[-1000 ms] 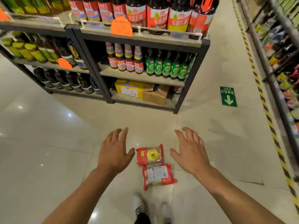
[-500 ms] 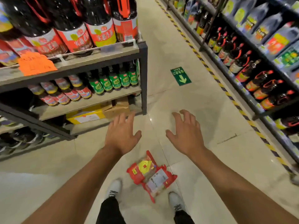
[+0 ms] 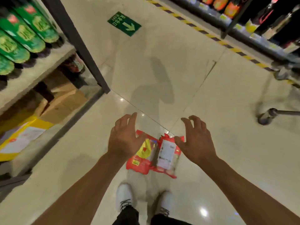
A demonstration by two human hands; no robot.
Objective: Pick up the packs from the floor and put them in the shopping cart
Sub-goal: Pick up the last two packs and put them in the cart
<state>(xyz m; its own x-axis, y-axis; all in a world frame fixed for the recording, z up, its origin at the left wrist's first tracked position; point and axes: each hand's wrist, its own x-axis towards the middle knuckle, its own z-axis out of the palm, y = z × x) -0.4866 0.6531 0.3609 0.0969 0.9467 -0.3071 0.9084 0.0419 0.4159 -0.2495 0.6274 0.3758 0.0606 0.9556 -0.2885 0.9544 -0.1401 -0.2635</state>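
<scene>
Two red packs lie side by side on the pale tiled floor just ahead of my white shoes. The left pack [image 3: 142, 157] shows a yellow patch. The right pack [image 3: 168, 155] shows a white label. My left hand [image 3: 125, 138] hovers over the left pack's near-left edge, fingers spread, holding nothing. My right hand [image 3: 197, 140] hovers at the right pack's right side, fingers spread and curled, also holding nothing. Whether either hand touches a pack cannot be told. Only a cart wheel [image 3: 266, 116] with a bar shows at the right edge.
A dark-framed shelf [image 3: 78, 43] with green-labelled bottles and cardboard boxes stands at the left. Another shelf of bottles [image 3: 259, 21] runs along the upper right behind a yellow-striped floor line. A green arrow sign [image 3: 124, 23] is stuck on the floor ahead.
The view has swung right and dropped lower toward the floor. Both hands have come down closer to the packs, which now lie between them. A cart wheel has come into view at the right.
</scene>
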